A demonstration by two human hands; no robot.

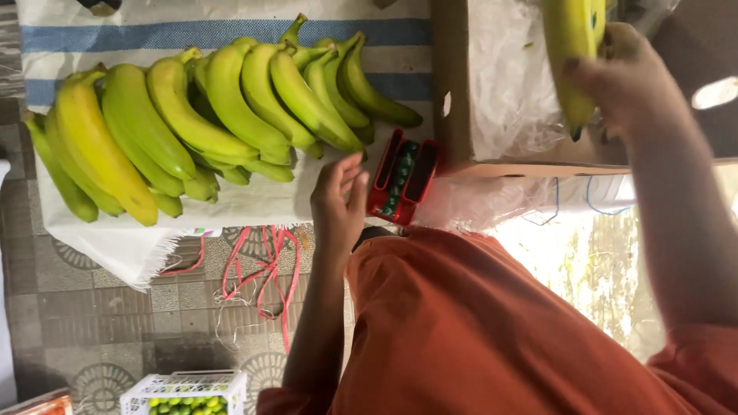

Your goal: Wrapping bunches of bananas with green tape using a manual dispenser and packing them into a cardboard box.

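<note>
My right hand (626, 77) grips a yellow-green banana (573, 46) over a cardboard box (453, 84) lined with clear plastic. My left hand (338, 201) holds nothing, its fingers apart. It hovers just left of a red hand-held dispenser (403, 178) that lies at the box's near corner. Two large bunches of green and yellow bananas (200, 123) lie on a white cloth with blue stripes (231, 34), left of my left hand. My orange garment (477, 330) fills the lower right.
Red and white strings (265, 269) lie loose on the patterned tile floor below the cloth. A white plastic crate (184, 392) with small green fruit stands at the bottom left. Clear plastic sheeting (523, 207) spills out beside the box.
</note>
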